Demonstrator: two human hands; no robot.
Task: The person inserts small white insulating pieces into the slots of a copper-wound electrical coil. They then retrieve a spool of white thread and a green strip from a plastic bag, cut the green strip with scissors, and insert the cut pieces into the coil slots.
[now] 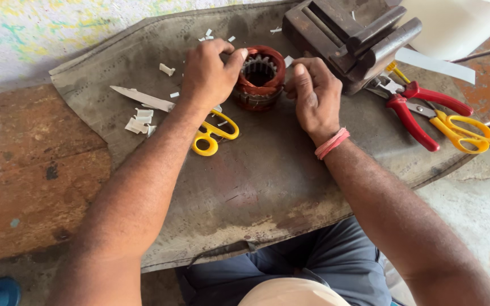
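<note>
The left hand (208,73) grips the motor stator (259,76) rim. The right hand (313,93) pinches its far side, on the table (267,181).

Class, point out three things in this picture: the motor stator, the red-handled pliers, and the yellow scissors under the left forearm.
motor stator (259,76), head view, on its toothed core.
red-handled pliers (412,122), head view, on one red handle.
yellow scissors (214,136), head view, on a yellow handle loop.
</note>
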